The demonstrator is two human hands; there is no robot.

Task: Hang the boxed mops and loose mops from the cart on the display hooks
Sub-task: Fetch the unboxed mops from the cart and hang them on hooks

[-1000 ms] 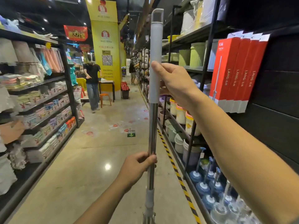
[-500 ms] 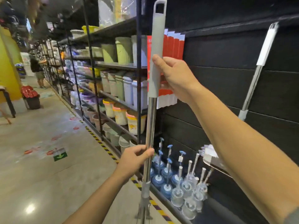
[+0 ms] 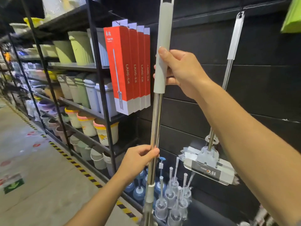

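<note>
**Before the black wall (image 3: 268, 88), a loose mop (image 3: 155, 124) in both hands**

Far left, yellow-and-black tape (image 3: 78, 165) is running along the floor (image 3: 40, 157) beside a black shelf rack (image 3: 104, 98), which is carrying pale bins (image 3: 91, 92) and buckets (image 3: 105, 132). Just right of the rack, four red boxed mops (image 3: 123, 70) are hanging side by side high on the black wall. Across their right edge, the loose mop is standing nearly upright in front of them, its top running out of view above. The left hand (image 3: 138, 160) is wrapping its fingers (image 3: 144, 149) around the bare metal pole low down; the right hand (image 3: 180, 70) is grasping the grey sleeve higher up, thumb lying along it. Below, toilet brushes (image 3: 171, 191) in clear holders are crowding the foot of the wall. Further right, another mop (image 3: 233, 35) is hanging from a hook (image 3: 240, 13), its flat head (image 3: 210, 167) tilting just beside the right forearm.
</note>
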